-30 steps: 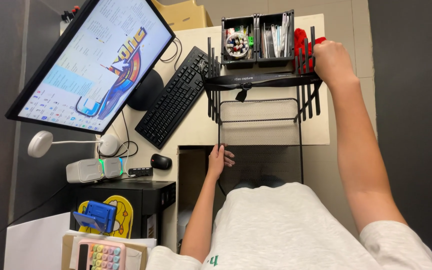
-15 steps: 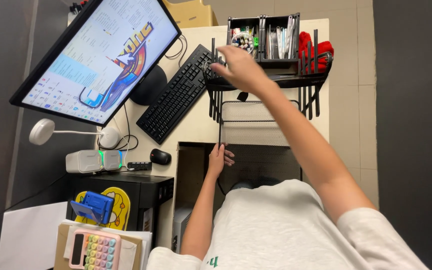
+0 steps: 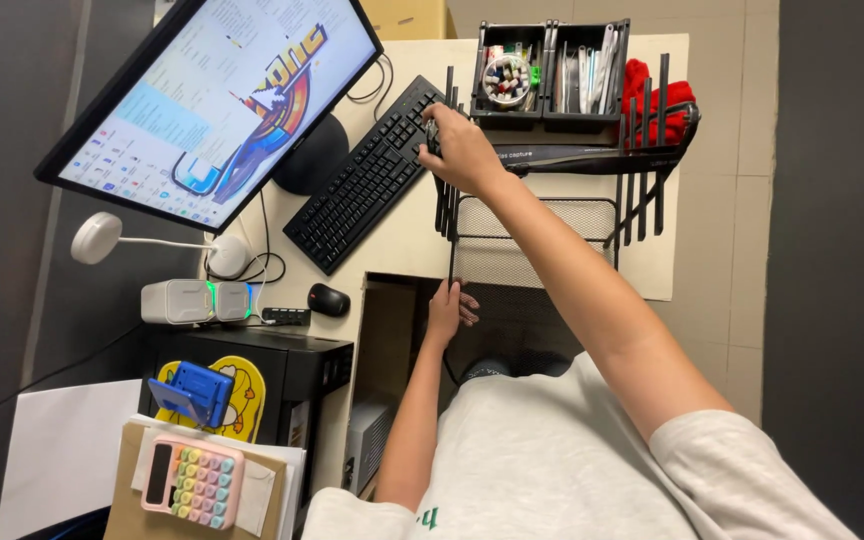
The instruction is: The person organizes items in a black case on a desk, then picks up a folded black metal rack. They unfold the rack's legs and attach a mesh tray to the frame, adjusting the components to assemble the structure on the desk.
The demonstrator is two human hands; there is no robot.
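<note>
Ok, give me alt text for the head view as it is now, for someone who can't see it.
Seen from above, the person's right hand grips the left end of a black wire desk rack beside a black keyboard, while the left hand rests on the desk edge below it. A lit monitor stands to the left.

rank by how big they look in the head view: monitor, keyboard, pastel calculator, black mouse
1. monitor
2. keyboard
3. pastel calculator, though it lies nearer the camera, so its true size is unsure
4. black mouse

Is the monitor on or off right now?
On. The monitor shows a bright, colourful picture with windows and icons across its screen.
</note>
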